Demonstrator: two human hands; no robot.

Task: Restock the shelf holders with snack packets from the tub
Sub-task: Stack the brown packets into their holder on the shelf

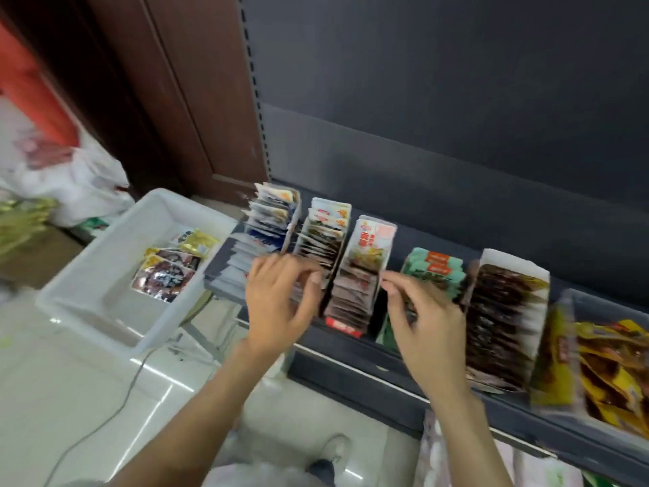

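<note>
On the dark shelf (439,374) in front of me, both hands work the row of holders. My left hand (277,304) lies over the front of the second holder (318,240), fingers loosely curled on its packets; I can't tell if it pinches one. My right hand (426,321) sits beside the third holder (358,275), thumb and forefinger held together near its edge, maybe on a packet; blur hides it.

Progress, my guess: mostly done. I count five upright holders, all looking well filled: the first holder (272,219), the second, the third, a green-packet holder (433,272) and a dark-packet holder (505,321). A sixth bin of yellow packets (611,374) sits at far right.

The white tub (105,275) stands left of the shelf, well apart from both hands. Roughly four or five leftover packets (168,272) lie in it, so a few remain to place.
</note>
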